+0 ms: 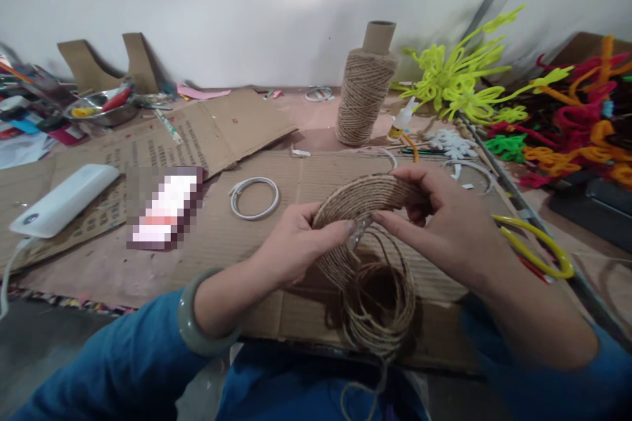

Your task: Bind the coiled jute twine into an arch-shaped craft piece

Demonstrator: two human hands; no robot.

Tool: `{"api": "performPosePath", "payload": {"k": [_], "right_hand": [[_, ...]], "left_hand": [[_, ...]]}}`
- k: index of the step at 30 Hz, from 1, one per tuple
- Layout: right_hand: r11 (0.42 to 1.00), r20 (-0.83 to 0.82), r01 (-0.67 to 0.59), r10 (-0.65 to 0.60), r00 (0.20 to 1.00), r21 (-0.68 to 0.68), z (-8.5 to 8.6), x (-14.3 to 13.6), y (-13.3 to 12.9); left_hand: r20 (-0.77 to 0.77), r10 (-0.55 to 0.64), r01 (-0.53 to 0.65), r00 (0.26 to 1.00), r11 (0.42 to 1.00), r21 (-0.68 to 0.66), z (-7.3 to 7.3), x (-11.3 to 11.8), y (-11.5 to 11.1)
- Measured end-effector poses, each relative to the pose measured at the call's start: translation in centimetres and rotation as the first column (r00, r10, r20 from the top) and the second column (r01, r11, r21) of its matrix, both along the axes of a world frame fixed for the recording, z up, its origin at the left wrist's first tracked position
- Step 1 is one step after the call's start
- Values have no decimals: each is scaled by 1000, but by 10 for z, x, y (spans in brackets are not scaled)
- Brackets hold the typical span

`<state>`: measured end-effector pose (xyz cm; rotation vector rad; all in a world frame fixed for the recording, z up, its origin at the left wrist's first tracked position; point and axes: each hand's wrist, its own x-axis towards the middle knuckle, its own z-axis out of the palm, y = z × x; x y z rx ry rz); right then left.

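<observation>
Between both hands is a curved band of brown jute twine, its strands lying side by side in an arc. My left hand grips the band's left side, thumb on the inner edge. With thumb and fingers, my right hand pinches its right side. A small clear, shiny bit shows between my thumbs; I cannot tell what it is. Below hangs a loose loop of twine strands, with a loose end trailing over my lap. Corrugated cardboard lies underneath.
A twine spool and a small glue bottle stand at the back. A white wire coil, phone and power bank lie left. To the right are a yellow ring and yellow fuzzy-stem flowers.
</observation>
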<state>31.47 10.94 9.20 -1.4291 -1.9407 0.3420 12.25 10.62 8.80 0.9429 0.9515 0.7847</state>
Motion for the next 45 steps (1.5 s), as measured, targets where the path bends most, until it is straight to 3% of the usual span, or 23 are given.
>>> {"api": "performPosePath", "payload": {"k": [3, 8, 12, 15, 21, 28, 35, 41, 43, 45], "right_hand": [[999, 51, -53, 53, 997, -3, 3, -1, -3], [997, 60, -72, 71, 996, 18, -1, -6, -6], [994, -103, -107, 108, 989, 19, -11, 0, -1], [985, -252, -162, 143, 957, -55, -18, 1, 4], [953, -337, -227, 151, 929, -201, -12, -14, -1], [947, -406, -207, 93, 909, -247, -6, -21, -5], [917, -594, -195, -54, 803, -347, -14, -27, -2], [947, -664, -171, -55, 746, -271, -19, -23, 2], [957, -637, -168, -24, 770, -238, -21, -20, 2], [980, -530, -115, 10, 848, -165, -21, -15, 1]], "left_hand": [[23, -97, 98, 995, 994, -46, 3, -5, 4], [-123, -180, 184, 976, 983, 18, 4, -11, 7], [-109, -66, 76, 992, 993, 91, 7, -13, 10], [-69, 31, -23, 997, 994, 110, 8, -13, 11], [76, 101, -103, 992, 994, 25, 10, -7, 7], [75, 60, -59, 995, 998, -27, 8, -5, 3], [94, 27, -21, 995, 998, -58, -1, -4, 2], [44, -63, 64, 997, 998, -18, -1, -2, 2], [28, -41, 41, 999, 999, -12, -2, -2, 2], [50, 13, -14, 999, 1000, 26, -3, -2, 4]]}}
